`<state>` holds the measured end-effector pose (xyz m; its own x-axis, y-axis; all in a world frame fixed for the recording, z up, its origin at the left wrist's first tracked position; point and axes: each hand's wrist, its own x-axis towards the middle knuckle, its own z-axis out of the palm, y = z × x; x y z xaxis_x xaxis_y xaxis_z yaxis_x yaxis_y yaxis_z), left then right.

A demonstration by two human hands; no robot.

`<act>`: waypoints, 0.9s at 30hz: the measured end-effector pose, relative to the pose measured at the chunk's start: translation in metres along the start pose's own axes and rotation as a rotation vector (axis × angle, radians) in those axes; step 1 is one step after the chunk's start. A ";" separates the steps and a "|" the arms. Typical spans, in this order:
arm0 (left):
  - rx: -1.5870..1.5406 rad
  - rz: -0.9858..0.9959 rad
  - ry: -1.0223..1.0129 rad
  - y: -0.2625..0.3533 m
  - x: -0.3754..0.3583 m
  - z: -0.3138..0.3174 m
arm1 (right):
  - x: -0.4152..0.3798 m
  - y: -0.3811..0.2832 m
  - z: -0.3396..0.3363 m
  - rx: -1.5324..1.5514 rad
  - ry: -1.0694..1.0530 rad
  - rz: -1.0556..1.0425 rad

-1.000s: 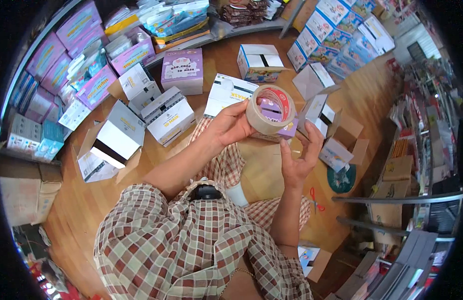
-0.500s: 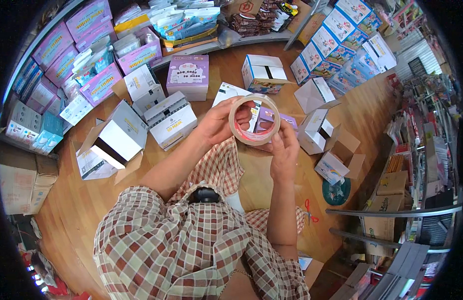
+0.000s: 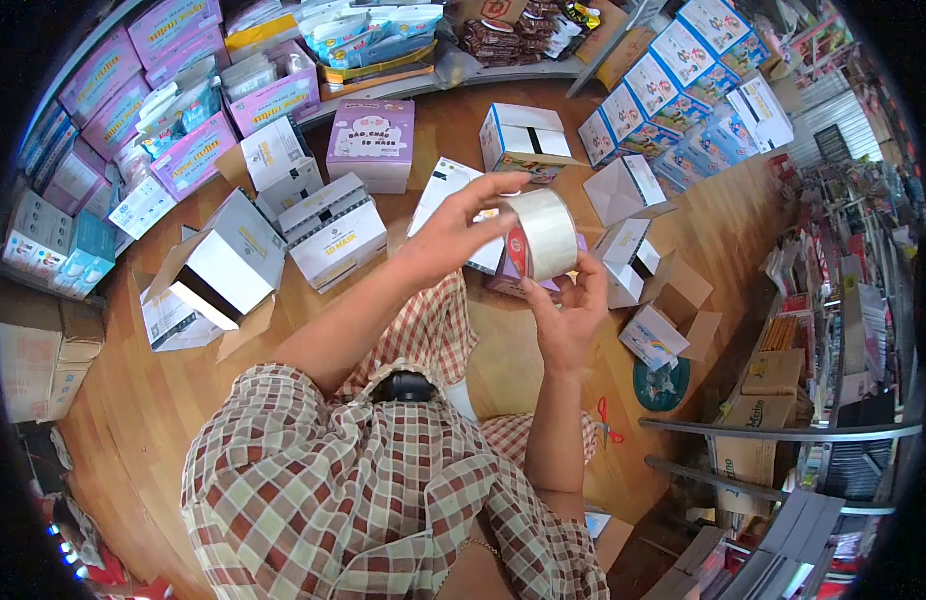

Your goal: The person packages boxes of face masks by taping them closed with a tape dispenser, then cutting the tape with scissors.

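Now tape roll [image 3: 539, 236] gripped between left hand [image 3: 451, 234] and right hand [image 3: 566, 312], hole axis level, sideways.

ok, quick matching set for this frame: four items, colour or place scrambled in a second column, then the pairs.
Items:
1. tape roll
2. scissors
3. purple box
4. round green lid

Descriptions:
A. red handles, on the floor at the person's right
B. on the floor beside small opened cartons
C. held up between both hands
D. on the floor near the shelf, white label on top

Pairs: 1-C, 2-A, 3-D, 4-B

The left hand and right hand both grip the roll.
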<state>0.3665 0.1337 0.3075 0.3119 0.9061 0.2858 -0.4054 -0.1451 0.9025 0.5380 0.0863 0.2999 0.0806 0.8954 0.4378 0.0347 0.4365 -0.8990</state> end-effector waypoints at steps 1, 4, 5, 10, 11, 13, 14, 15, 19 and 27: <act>0.175 0.068 -0.009 0.000 -0.001 0.004 | 0.000 -0.002 0.001 0.000 0.003 0.002; 0.133 0.020 -0.007 -0.003 -0.003 0.015 | 0.000 -0.008 0.006 -0.120 -0.008 0.048; 0.099 0.016 0.004 -0.003 -0.003 0.017 | 0.000 -0.006 0.008 -0.118 -0.002 0.052; 0.108 0.015 -0.038 -0.013 0.000 0.018 | -0.002 0.003 0.011 -0.119 0.050 0.099; 0.121 0.040 -0.043 -0.014 0.000 0.019 | -0.003 0.004 0.011 -0.172 0.058 0.085; 0.109 0.041 -0.034 -0.014 -0.003 0.025 | -0.004 0.005 0.012 -0.224 0.074 0.076; 0.094 0.048 -0.018 -0.015 -0.005 0.029 | -0.004 0.005 0.013 -0.298 0.097 0.051; 0.095 0.042 -0.026 -0.017 -0.007 0.035 | -0.005 0.006 0.013 -0.373 0.119 0.026; -0.101 -0.073 0.117 -0.030 -0.011 0.054 | -0.005 0.009 0.015 -0.596 0.202 -0.109; -0.342 -0.272 0.119 -0.026 -0.009 0.057 | -0.011 0.010 0.004 -0.842 0.145 -0.334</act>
<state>0.4232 0.1067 0.2997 0.3539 0.9353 -0.0039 -0.5889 0.2261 0.7759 0.5335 0.0810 0.2858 0.0579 0.6895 0.7219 0.7884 0.4120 -0.4568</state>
